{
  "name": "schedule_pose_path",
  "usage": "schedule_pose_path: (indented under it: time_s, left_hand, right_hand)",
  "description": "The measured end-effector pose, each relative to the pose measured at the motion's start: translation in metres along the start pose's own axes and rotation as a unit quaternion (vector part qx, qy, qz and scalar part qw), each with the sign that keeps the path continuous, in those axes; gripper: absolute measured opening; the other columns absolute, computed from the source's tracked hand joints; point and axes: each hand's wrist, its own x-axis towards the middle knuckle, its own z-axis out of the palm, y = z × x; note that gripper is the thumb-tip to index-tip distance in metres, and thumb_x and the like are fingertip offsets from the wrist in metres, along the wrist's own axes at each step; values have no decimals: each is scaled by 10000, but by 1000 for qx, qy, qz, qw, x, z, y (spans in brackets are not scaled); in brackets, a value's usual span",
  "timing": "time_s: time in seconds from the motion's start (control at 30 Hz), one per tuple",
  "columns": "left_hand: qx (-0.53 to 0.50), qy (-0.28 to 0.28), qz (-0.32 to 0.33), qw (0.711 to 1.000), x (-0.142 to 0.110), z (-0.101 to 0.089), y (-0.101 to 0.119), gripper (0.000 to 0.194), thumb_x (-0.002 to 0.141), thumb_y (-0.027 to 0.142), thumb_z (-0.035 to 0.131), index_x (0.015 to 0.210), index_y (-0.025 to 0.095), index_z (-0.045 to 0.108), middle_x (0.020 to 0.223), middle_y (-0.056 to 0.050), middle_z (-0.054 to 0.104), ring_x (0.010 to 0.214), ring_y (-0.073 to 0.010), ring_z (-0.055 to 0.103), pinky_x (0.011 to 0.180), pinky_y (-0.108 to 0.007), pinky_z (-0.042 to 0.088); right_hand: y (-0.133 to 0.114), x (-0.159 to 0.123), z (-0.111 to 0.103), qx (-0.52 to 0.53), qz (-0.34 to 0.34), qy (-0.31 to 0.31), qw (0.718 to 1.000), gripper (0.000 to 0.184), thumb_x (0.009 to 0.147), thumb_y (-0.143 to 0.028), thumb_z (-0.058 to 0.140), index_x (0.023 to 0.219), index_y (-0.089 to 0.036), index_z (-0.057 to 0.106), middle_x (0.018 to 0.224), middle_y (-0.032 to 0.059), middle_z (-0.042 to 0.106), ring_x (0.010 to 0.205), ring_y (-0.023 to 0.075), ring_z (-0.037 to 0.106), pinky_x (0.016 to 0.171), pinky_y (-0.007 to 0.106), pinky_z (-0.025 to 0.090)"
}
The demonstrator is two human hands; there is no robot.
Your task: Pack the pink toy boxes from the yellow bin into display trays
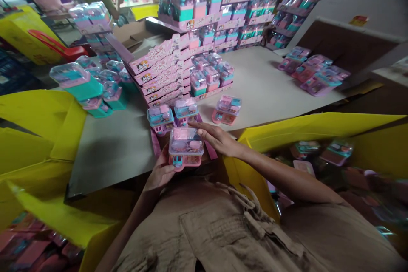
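Partly curled, the left grip (pixel 161 173) holds 1 box (pixel 186 141).

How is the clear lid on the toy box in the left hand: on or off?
On: the clear lid sits over the toy box, pieces showing through it.

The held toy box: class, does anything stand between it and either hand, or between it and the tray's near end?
Nothing visible does: the left hand and right hand are both on the toy box. Two boxes stand beyond it in the tray; what lies directly beneath is hidden.
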Motion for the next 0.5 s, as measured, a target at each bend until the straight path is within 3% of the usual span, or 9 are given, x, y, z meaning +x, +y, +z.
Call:
schedule_pose_path:
  time_s: [0.07, 0.13, 0.2, 0.3, 0.37, 0.43, 0.5]
  left_hand:
    - [-13, 4, -7, 1000, 0, -6, 2, 737, 694, 145, 823, 1397, 298, 663, 1169, -38, 785, 1167, -273, 700, 1085, -432, 509]
    - [-36, 19, -27, 999, 0, -13, 5, 474, 717, 264, 834, 1183, 230, 755, 1054, -49, 804, 1077, -281, 730, 1064, -442, 531]
    - [-53, 47, -64, 996, 2, -18, 9, 330, 725, 404, 841, 958, 179, 776, 916, -59, 804, 935, -271, 752, 1010, -424, 568]
    - [-49, 69, -149, 985, 9, -12, 15, 341, 706, 458, 847, 822, 151, 752, 795, -65, 786, 825, -267, 760, 949, -399, 600]
    - [-31, 63, -195, 978, 18, 1, 18, 327, 737, 435, 825, 874, 146, 756, 835, -77, 799, 894, -298, 777, 954, -411, 605]
    - [-9, 64, -194, 979, 28, 13, 22, 341, 786, 435, 792, 976, 154, 761, 935, -85, 815, 1017, -319, 777, 977, -415, 603]
    - [23, 77, -166, 983, 36, 20, 27, 385, 820, 469, 777, 1055, 164, 756, 1032, -92, 817, 1106, -320, 763, 992, -406, 603]
  right_hand:
    - [0, -3, -4, 4, 7, -5, 1000, 661, 1109, -645, 364, 1536, -212, 621, 1457, 135, 701, 1329, 309, 674, 1161, 514, 507]
    - [2, -7, -13, 13, 7, -42, 999, 615, 1129, -589, 365, 1567, -219, 589, 1392, 119, 740, 1232, 279, 720, 1107, 478, 543]
    - [0, -10, -26, 21, -30, -82, 996, 619, 1116, -544, 471, 1650, -231, 470, 1508, 131, 664, 1294, 268, 682, 1124, 457, 526]
    - [-9, -9, -42, -5, -142, -144, 979, 1029, 952, -521, 780, 1749, -311, 164, 1795, 137, 253, 1617, 317, 332, 1299, 507, 305]
    - [-19, -5, -45, -34, -202, -217, 955, 1249, 824, -518, 904, 1754, -333, 92, 1825, 135, 119, 1675, 347, 148, 1338, 534, 187]
    - [-26, 1, -43, -54, -224, -261, 938, 1208, 807, -486, 920, 1746, -303, 183, 1788, 167, 229, 1652, 354, 226, 1317, 521, 258]
    - [-23, 7, -37, -75, -222, -244, 941, 1030, 843, -424, 894, 1693, -256, 337, 1670, 192, 415, 1557, 335, 408, 1239, 485, 402]
